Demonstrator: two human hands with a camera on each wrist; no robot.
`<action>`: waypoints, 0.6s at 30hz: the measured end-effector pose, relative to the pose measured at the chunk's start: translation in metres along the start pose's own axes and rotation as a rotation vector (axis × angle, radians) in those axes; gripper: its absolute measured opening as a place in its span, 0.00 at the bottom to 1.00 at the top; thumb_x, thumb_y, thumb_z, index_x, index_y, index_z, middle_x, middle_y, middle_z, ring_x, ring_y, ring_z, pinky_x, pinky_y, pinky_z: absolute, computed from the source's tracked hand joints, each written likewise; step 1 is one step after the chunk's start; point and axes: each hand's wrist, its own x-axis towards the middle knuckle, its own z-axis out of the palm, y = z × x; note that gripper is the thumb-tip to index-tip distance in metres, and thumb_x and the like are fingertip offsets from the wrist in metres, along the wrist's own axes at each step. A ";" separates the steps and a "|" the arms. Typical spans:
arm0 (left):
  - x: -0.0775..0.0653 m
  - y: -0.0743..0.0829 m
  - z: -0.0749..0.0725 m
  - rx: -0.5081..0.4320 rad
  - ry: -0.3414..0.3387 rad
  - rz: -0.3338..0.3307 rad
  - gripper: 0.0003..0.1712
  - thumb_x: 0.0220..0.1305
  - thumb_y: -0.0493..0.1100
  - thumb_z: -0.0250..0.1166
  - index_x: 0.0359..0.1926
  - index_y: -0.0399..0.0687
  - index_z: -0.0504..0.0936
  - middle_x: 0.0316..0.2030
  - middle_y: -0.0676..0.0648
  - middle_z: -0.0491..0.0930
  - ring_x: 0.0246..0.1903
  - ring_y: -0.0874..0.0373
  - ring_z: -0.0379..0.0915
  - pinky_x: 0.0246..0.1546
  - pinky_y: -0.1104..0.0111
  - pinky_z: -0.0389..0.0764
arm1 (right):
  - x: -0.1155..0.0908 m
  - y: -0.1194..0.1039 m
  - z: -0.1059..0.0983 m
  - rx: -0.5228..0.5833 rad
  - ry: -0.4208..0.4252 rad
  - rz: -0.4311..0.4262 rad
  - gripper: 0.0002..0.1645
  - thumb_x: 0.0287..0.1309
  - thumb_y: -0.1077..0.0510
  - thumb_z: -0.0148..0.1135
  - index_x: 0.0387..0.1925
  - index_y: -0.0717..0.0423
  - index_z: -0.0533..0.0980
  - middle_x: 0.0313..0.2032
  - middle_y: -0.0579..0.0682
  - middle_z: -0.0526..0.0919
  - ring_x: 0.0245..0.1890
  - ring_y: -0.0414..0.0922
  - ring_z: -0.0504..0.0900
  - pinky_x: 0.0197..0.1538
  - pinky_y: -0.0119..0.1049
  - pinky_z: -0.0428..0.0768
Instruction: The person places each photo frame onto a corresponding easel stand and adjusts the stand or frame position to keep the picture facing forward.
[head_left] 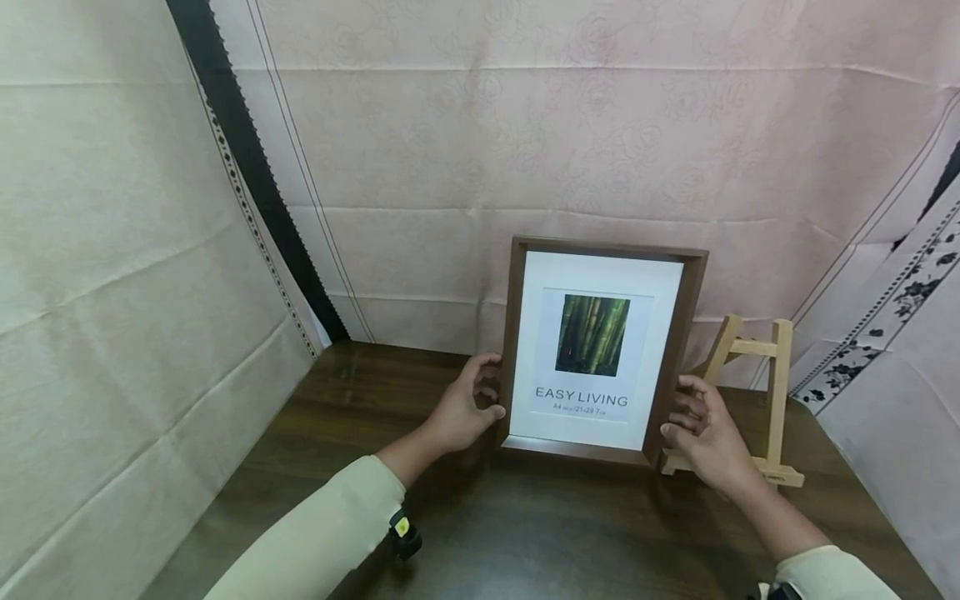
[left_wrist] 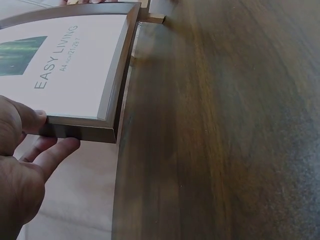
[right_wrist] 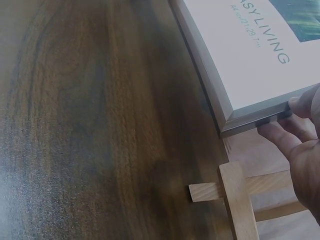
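Note:
Between both hands a brown picture frame (head_left: 592,450) stands upright, its face toward me, with a white mat, a bamboo picture and the words "EASY LIVING". My left hand (head_left: 467,407) grips its left side, thumb at the front edge and fingers around behind, as the left wrist view shows. On the opposite side my right hand (head_left: 708,433) pinches the edge between thumb and fingers. Just behind the right hand stands a small wooden easel (head_left: 780,392), partly hidden by that hand and the frame.
The dark wooden table (head_left: 465,533) runs under everything. A pale patterned cloth (head_left: 600,150) hangs behind it, and more cloth (head_left: 135,292) closes off the left side. Cloth with a floral border (head_left: 885,333) hangs at the right, close to the easel.

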 end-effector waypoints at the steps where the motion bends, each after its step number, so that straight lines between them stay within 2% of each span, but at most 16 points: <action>1: 0.001 0.000 0.000 0.005 0.001 -0.002 0.46 0.60 0.23 0.69 0.72 0.56 0.59 0.60 0.43 0.75 0.50 0.48 0.77 0.53 0.54 0.80 | 0.000 0.000 0.000 -0.001 0.001 -0.002 0.45 0.65 0.74 0.60 0.75 0.58 0.48 0.67 0.77 0.60 0.60 0.74 0.71 0.46 0.29 0.81; 8: 0.005 0.002 0.002 0.029 0.000 -0.006 0.46 0.61 0.24 0.69 0.72 0.56 0.59 0.60 0.44 0.74 0.50 0.51 0.77 0.52 0.61 0.80 | 0.001 -0.002 -0.004 -0.013 0.007 -0.001 0.46 0.65 0.73 0.61 0.75 0.59 0.47 0.67 0.78 0.61 0.60 0.74 0.72 0.46 0.27 0.80; 18: 0.011 0.002 0.007 0.014 0.013 0.042 0.46 0.59 0.21 0.68 0.72 0.51 0.59 0.60 0.42 0.74 0.52 0.50 0.77 0.53 0.58 0.80 | 0.004 0.000 -0.008 -0.024 0.030 0.005 0.47 0.65 0.73 0.61 0.76 0.59 0.47 0.66 0.78 0.62 0.59 0.74 0.72 0.45 0.29 0.82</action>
